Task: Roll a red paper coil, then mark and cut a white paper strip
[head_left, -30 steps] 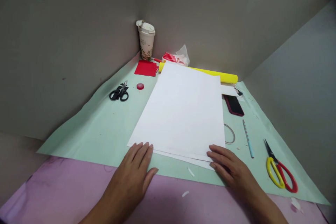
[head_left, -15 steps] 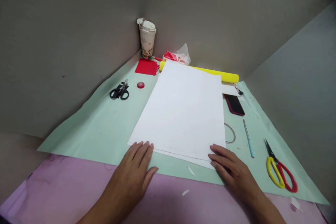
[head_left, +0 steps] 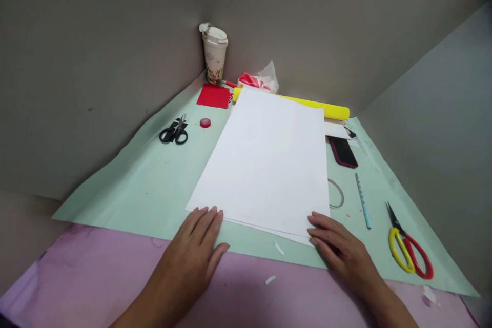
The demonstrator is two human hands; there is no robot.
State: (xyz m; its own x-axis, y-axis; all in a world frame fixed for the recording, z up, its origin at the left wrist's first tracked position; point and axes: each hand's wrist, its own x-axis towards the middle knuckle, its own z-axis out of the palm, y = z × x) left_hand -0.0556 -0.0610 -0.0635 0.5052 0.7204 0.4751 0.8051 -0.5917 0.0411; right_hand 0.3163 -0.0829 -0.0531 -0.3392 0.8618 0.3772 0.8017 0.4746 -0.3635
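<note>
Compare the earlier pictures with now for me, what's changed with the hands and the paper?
Very little. The right hand has slid slightly to the right along the paper's near edge. No new hold or release shows. The left hand stays with its fingertips at the paper's near left corner, and the cup and phone are where they were.

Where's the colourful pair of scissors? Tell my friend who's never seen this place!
Find the white paper sheets on the pale green covering. Go right, past the person's right hand, towards the covering's near right corner. There lie dark-bladed scissors with one yellow and one red handle; the silver-bladed scissors on the left have black handles.
</note>
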